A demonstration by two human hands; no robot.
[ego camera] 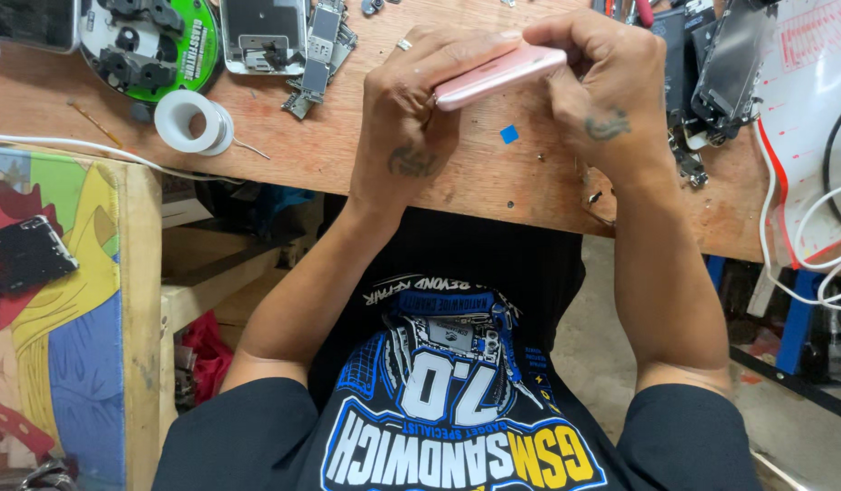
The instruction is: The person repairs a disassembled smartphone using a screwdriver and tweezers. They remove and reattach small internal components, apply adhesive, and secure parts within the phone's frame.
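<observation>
Looking down from your head camera, you have the wooden workbench (pixel 529 177) running across the far part of the scene, its near edge cutting a slanted line just beyond your wrists. Bare wood lies under and just near of your hands, broken only by a small blue square (pixel 509 135) of something stuck to the top. To the left of that patch sit a white spool (pixel 192 121), a bare circuit board (pixel 320 55), a metal phone frame (pixel 263 35) and a round green-rimmed tray (pixel 149 44) at the far edge. To the right, dark phone parts (pixel 725 64) crowd the bench beside a white mat with red edging (pixel 807 109), and white cables (pixel 802 245) hang off the right end. Nearer on the left stands a second surface with a colourful painted top (pixel 65 300) and a black part (pixel 22 259) lying on it.

The pink phone (pixel 498 75) is slim, with rounded corners and a smooth pale rose back. It is raised off the bench and tilted, right end higher, between your two hands above the bare wood.

Your left hand (pixel 411 109) is curled closed around the phone's left end, fingers wrapped over it, a ring (pixel 404 44) on one finger. Your right hand (pixel 602 86) grips the right end, fingers bent down over its far edge; the fingertips are hidden behind the phone.
</observation>
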